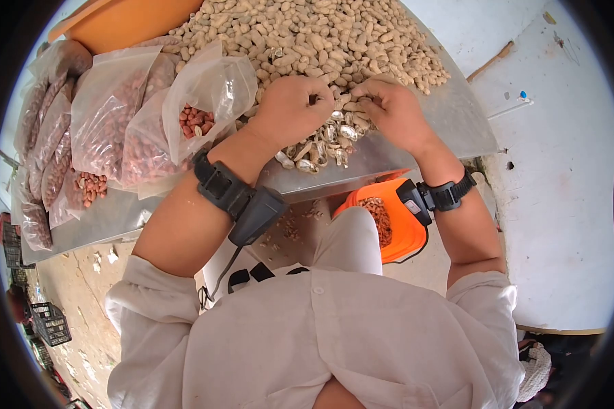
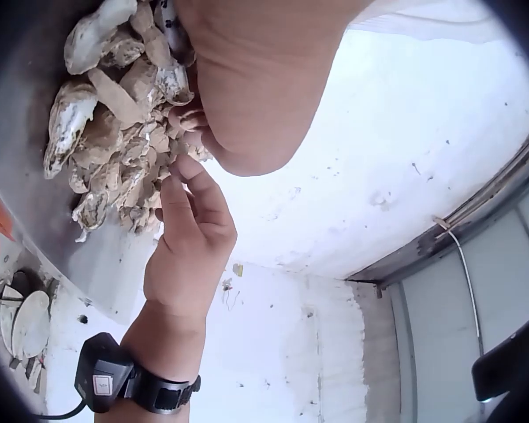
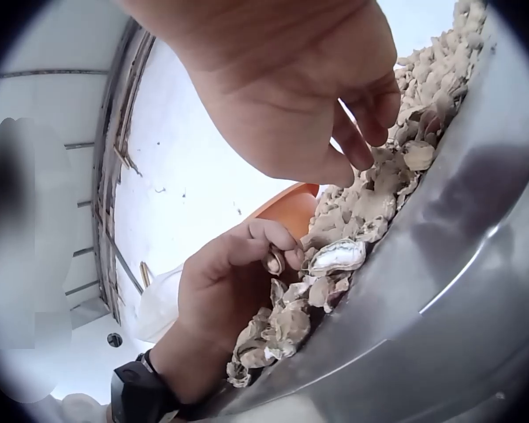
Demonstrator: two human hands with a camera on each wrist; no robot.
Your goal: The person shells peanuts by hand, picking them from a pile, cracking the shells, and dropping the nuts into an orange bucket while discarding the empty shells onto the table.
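In the head view, my left hand [image 1: 295, 109] is over the near side of a peanut heap [image 1: 320, 41], fingers curled. The right wrist view shows that hand pinching a peanut [image 3: 275, 261] between thumb and fingertips. Across from it, my right hand [image 1: 396, 112] reaches into the heap's edge with bent fingers. A gap shows between its thumb and fingers [image 3: 360, 152], and no peanut is visible in it. Cracked empty shells [image 1: 320, 146] lie below both hands, pale insides showing; one half shell [image 3: 338, 256] is beside the left fingertips.
Clear bags [image 1: 109, 116] of red peanut kernels stand along the metal table's [image 1: 280, 183] left side, one open-mouthed. Behind them is an orange basin [image 1: 129, 24]. An orange bucket [image 1: 409, 235] with kernels sits below the table edge, near my knee. A white wall [image 1: 559, 170] borders the right.
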